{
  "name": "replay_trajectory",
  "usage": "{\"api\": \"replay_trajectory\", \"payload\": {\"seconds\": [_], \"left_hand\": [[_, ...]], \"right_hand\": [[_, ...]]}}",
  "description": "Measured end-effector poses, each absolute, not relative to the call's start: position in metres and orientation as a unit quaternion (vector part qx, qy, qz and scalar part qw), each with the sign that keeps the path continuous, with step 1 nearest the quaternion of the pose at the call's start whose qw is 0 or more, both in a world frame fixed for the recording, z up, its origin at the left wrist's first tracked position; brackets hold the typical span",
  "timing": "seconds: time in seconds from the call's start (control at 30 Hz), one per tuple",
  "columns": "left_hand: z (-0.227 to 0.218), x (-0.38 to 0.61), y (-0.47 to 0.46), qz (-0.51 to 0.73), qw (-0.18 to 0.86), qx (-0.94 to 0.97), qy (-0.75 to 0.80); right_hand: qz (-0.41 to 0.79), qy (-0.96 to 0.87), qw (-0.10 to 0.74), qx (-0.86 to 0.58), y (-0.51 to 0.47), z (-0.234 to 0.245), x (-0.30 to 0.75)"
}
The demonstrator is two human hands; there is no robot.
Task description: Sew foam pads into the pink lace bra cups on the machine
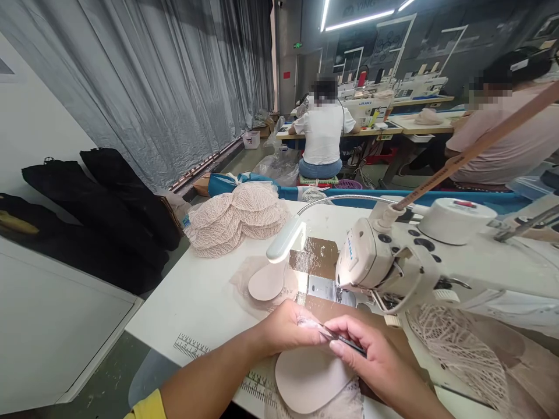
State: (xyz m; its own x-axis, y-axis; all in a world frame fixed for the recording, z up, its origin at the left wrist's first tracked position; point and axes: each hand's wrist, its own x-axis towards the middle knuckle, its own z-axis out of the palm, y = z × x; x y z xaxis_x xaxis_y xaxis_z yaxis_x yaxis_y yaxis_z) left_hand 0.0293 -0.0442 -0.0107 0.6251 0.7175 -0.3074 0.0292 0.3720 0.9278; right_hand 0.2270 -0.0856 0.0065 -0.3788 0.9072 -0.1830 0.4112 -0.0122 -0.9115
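Observation:
My left hand [290, 326] is closed, pinching a gathered bit of pale lace fabric [308, 321] between thumb and fingers. In my right hand [362, 346] is a slim dark pointed tool [349, 343]; whether it is snips or tweezers cannot be made out. Its tip meets the lace at my left fingertips. Directly below both hands lies a smooth beige pad [305, 381], shaped like a bra cup, with lace [347, 401] showing under its edge. A second beige pad [265, 283] rests on sheer fabric farther back, left of the sewing machine [371, 256].
Stacked lace cups [238, 218] sit at the table's back left. A lamp [283, 241] arches over the middle. More lace [458, 349] lies right of the machine. Ruler markings [190, 346] run along the front edge. Two people sit at machines beyond.

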Motion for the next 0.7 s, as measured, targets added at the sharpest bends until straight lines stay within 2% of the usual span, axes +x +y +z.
{"api": "replay_trajectory", "payload": {"seconds": [0.4,0.57,0.7], "left_hand": [[-0.012,0.028,-0.045,0.225,0.748,0.52,0.345],[-0.011,0.027,-0.045,0.217,0.746,0.526,0.346],[-0.01,0.025,-0.046,0.186,0.726,0.551,0.368]], "right_hand": [[0.539,-0.55,0.353,-0.531,-0.085,-0.005,0.224],[0.544,-0.625,0.298,-0.474,-0.084,-0.006,0.225],[0.513,-0.66,0.256,-0.485,-0.085,0.003,0.222]]}}
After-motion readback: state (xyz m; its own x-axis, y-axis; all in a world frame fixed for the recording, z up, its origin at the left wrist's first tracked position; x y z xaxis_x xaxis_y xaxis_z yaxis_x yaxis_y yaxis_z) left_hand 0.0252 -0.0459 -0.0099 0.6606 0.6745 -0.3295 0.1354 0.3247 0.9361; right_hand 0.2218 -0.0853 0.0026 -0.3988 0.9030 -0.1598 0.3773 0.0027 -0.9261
